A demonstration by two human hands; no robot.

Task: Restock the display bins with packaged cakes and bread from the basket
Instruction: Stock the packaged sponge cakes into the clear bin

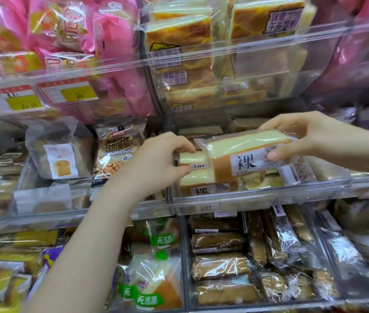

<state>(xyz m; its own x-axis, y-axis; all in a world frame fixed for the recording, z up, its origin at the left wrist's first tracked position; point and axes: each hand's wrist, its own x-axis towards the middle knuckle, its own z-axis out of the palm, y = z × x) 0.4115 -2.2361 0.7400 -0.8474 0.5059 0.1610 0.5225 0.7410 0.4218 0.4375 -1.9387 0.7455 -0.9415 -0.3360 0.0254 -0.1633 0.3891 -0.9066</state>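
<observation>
Right hand [309,141] pinches a wrapped cake slice [244,154] above the middle clear bin [224,197], while the left hand [156,163] curls around the stacked cakes [193,170] inside it.

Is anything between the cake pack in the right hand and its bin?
Yes. The left hand grips the stacked yellow cake packs in the clear plastic bin, directly beside the clear-wrapped yellow cake pack that the right hand holds over them.

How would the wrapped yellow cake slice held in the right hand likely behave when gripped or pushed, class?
The cake slice probably squashes easily: it looks like soft sponge. Its glossy clear wrapper may slip in the right hand. It seems light, since fingertips alone carry it.
</observation>
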